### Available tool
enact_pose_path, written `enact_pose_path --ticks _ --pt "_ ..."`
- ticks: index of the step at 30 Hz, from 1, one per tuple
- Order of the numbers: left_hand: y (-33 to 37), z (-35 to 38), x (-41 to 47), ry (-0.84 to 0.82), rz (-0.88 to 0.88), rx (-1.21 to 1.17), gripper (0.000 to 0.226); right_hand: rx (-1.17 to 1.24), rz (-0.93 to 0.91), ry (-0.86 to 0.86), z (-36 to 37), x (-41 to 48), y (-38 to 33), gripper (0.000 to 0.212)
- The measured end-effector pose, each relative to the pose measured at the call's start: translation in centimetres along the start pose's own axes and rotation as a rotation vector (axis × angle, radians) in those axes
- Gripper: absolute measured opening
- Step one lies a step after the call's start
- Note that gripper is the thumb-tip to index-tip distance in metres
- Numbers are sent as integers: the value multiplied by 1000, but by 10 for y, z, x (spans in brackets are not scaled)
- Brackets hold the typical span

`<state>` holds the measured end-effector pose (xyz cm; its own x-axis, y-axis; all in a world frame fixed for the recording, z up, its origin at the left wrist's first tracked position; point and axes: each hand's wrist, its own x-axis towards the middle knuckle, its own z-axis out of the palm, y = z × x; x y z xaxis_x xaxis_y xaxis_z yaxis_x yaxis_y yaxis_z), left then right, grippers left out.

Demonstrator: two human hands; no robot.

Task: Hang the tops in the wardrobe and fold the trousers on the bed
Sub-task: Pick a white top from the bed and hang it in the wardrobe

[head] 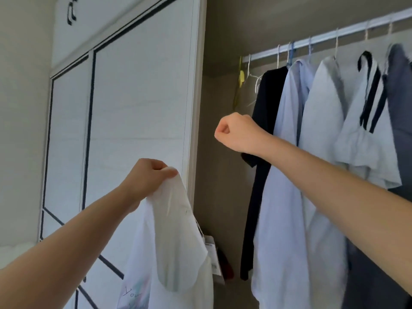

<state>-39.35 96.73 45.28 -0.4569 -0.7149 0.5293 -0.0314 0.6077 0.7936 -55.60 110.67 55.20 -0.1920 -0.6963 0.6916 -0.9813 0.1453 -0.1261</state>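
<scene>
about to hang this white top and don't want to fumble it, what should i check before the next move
1. White top held: ok, the left grip pinches its upper edge.
2. Right grip free: ok, curled, nothing seen in it.
3. Spare hanger: ok, empty hangers hang at the left end of the rail.
4. Top on a hanger: not ok, none seen in it.
5. Wardrobe open: ok, the door is slid aside.

White wardrobe rail (323, 36) across upper right of frame, empty hangers (251, 85) at its left end, black top (265, 103), pale blue shirts (289, 134) further right
</scene>
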Motion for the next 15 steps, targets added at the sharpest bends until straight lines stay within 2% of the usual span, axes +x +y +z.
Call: enact_pose_path --ticks 11,15 --pt "56 10 63 67 212 -34 24 -463 -50 348 -41 122 17 22" --pt "68 15 79 81 264 -34 27 -549 68 379 -48 167 37 34"
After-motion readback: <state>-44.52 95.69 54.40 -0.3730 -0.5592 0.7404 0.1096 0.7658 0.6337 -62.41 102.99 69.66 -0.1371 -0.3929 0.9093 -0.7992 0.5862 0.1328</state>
